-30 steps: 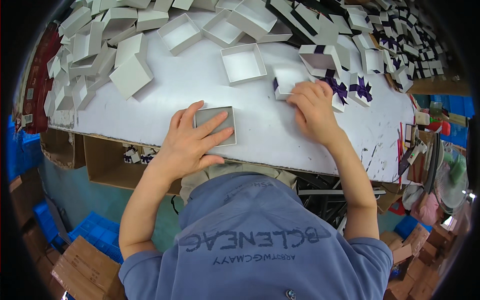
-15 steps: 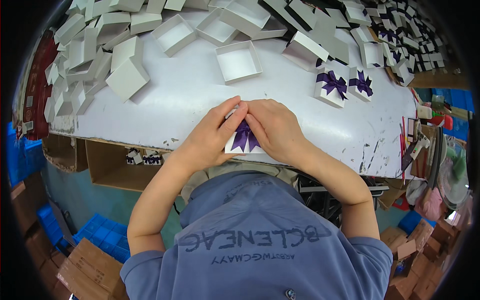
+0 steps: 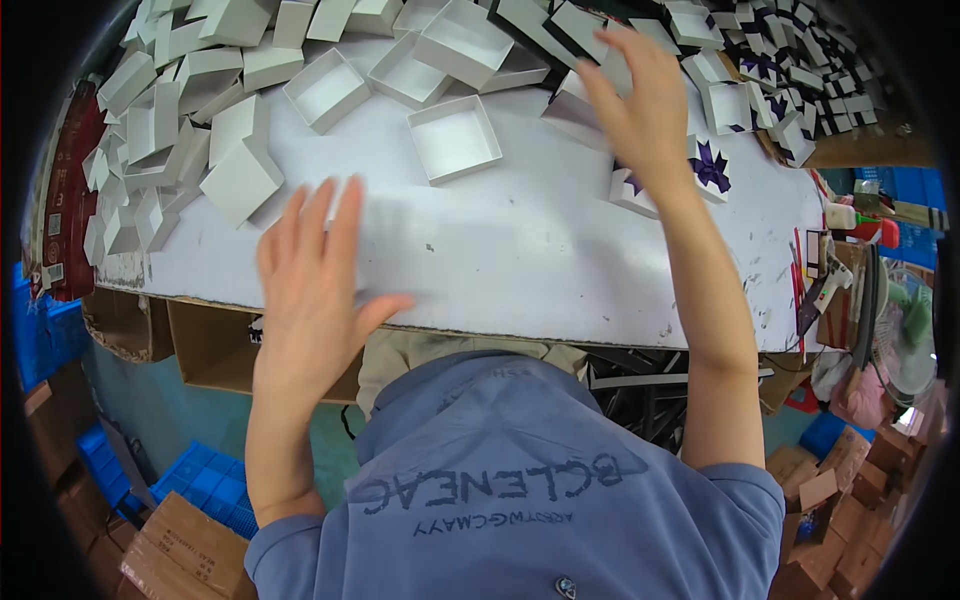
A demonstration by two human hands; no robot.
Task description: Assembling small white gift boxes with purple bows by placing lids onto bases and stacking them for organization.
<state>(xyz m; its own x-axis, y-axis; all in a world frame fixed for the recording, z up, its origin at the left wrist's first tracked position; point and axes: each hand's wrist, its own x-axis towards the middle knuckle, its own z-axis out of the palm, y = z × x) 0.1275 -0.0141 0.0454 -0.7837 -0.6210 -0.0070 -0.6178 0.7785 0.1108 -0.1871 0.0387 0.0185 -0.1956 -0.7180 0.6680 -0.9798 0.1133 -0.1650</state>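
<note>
My left hand (image 3: 312, 290) is over the table's near edge at the left, fingers stretched and apart, holding nothing. My right hand (image 3: 645, 110) reaches to the back right with fingers spread and slightly blurred. It is nearest to an open white box part (image 3: 577, 112) and some dark-edged pieces (image 3: 533, 32). Below the right wrist lies a small white gift box (image 3: 630, 192) with a purple ribbon, half covered by my forearm. Another white box with a purple bow (image 3: 710, 170) stands just right of the wrist. An empty white box tray (image 3: 455, 140) rests between my hands.
White box parts (image 3: 240, 160) are heaped along the left and back of the white table (image 3: 500, 260). Many ribboned boxes (image 3: 800, 70) crowd the far right. A brown carton (image 3: 215, 350) sits below the near edge. A glue gun (image 3: 830, 285) hangs at the right.
My hands have parted and let go of the purple-bowed box, which is no longer visible. The left hand moved left; the right moved to the back right. The view shifted slightly.
</note>
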